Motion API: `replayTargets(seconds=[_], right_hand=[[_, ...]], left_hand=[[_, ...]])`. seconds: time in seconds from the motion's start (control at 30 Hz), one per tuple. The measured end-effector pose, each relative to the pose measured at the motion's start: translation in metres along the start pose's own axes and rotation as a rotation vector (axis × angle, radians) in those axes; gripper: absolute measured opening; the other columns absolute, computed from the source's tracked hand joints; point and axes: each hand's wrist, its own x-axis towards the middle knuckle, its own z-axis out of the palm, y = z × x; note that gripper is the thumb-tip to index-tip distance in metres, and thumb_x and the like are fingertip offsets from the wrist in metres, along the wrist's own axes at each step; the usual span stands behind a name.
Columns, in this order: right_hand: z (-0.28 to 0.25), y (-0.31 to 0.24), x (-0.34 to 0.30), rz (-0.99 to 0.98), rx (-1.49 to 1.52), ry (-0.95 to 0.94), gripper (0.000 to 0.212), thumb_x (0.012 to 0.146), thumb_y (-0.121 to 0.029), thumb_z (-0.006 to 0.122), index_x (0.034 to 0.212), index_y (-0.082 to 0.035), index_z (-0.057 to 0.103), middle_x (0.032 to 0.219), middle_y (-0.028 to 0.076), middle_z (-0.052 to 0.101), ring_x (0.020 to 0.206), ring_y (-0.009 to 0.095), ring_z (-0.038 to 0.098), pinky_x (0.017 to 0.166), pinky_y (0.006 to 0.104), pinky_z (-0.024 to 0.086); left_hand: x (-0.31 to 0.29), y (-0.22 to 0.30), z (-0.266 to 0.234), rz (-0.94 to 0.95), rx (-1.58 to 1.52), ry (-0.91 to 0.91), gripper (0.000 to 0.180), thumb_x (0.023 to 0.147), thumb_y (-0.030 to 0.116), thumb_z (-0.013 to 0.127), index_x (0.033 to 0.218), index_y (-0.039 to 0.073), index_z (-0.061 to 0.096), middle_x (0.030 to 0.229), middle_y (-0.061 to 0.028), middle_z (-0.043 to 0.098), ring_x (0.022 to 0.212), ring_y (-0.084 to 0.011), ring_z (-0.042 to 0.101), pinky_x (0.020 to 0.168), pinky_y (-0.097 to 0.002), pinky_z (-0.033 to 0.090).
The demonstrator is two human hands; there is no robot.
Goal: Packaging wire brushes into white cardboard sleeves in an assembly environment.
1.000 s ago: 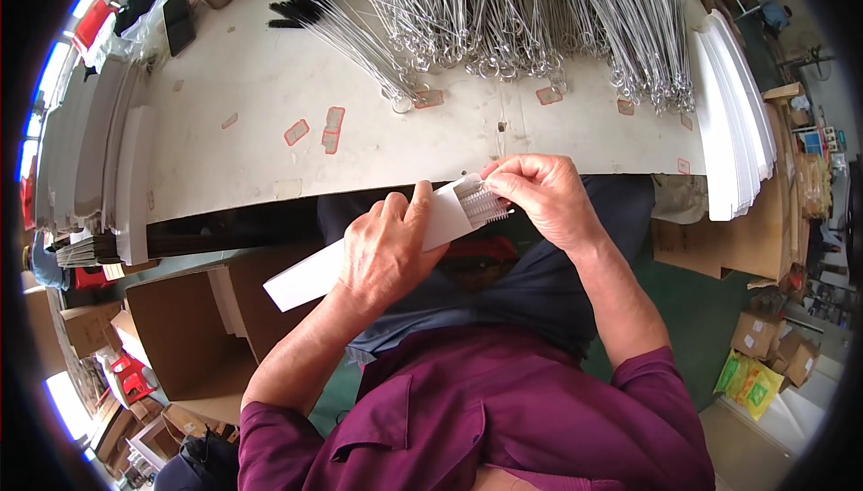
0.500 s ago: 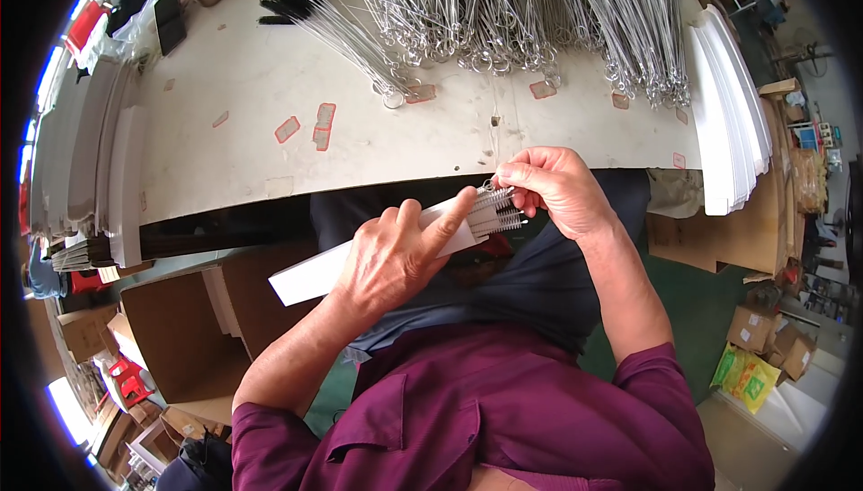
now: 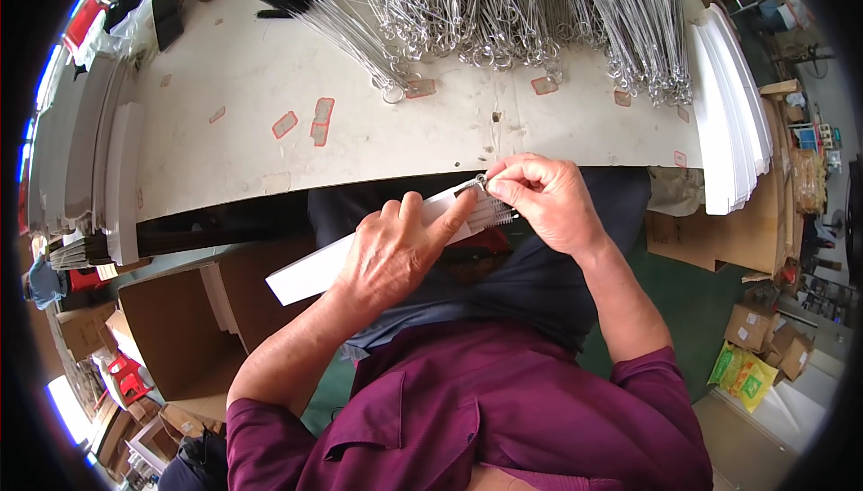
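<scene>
Near the table (image 3: 234, 145), the long white box (image 3: 310, 275) lies slanted under the left hand (image 3: 391, 253), which clasps it, probably steadying its open end, while the right hand (image 3: 548, 199) seemingly pinches, beside protruding bristly brushes (image 3: 494, 214), a small metal ring (image 3: 481, 181).

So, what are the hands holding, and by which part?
The left hand grips the white box toward its open end; the right hand seemingly pinches a metal ring by its edge.

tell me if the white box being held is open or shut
Open at one end: bristly brushes stick out of the white box near the right hand. Other end: cannot tell.
</scene>
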Motion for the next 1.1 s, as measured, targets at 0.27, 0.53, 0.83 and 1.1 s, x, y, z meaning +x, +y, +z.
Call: replayTargets(seconds=[0.27, 0.53, 0.83, 1.1], right_hand=[[0.024, 0.001, -0.010, 0.027, -0.075, 0.156, 0.014, 0.088, -0.004, 0.079, 0.097, 0.000, 0.069, 0.090, 0.005, 0.073, 0.068, 0.005, 0.062, 0.063, 0.0251, 0.053], [0.039, 0.013, -0.018, -0.210, -0.246, 0.164, 0.015, 0.086, -0.001, 0.079, 0.096, 0.000, 0.068, 0.104, 0.010, 0.070, 0.070, 0.013, 0.065, 0.064, 0.0273, 0.055], [0.044, 0.016, -0.020, -0.393, -0.384, 0.083, 0.020, 0.094, -0.013, 0.073, 0.107, 0.002, 0.074, 0.118, 0.018, 0.069, 0.103, 0.033, 0.068, 0.089, 0.0395, 0.056], [0.043, 0.008, -0.032, -0.219, -0.088, 0.173, 0.023, 0.102, -0.010, 0.062, 0.118, 0.004, 0.068, 0.118, 0.022, 0.071, 0.109, 0.034, 0.072, 0.092, 0.0396, 0.058]], left_hand=[[-0.003, 0.000, 0.004, -0.028, -0.059, 0.020, 0.086, 0.074, 0.020, 0.084, 0.151, 0.018, 0.046, 0.090, -0.0098, 0.054, 0.073, -0.0253, 0.064, 0.058, -0.0386, 0.057], [-0.008, -0.001, 0.017, -0.102, -0.197, 0.067, 0.090, 0.069, 0.021, 0.088, 0.145, 0.002, 0.043, 0.098, -0.0120, 0.062, 0.081, -0.0294, 0.068, 0.064, -0.0419, 0.058], [-0.009, -0.001, 0.019, -0.222, -0.264, 0.092, 0.068, 0.079, 0.030, 0.085, 0.132, 0.001, 0.054, 0.092, -0.0128, 0.066, 0.077, -0.0313, 0.071, 0.064, -0.0421, 0.058], [0.001, 0.003, 0.022, -0.332, -0.413, 0.098, 0.076, 0.068, 0.031, 0.091, 0.130, 0.001, 0.058, 0.104, -0.0174, 0.071, 0.092, -0.0371, 0.071, 0.073, -0.0458, 0.059]])
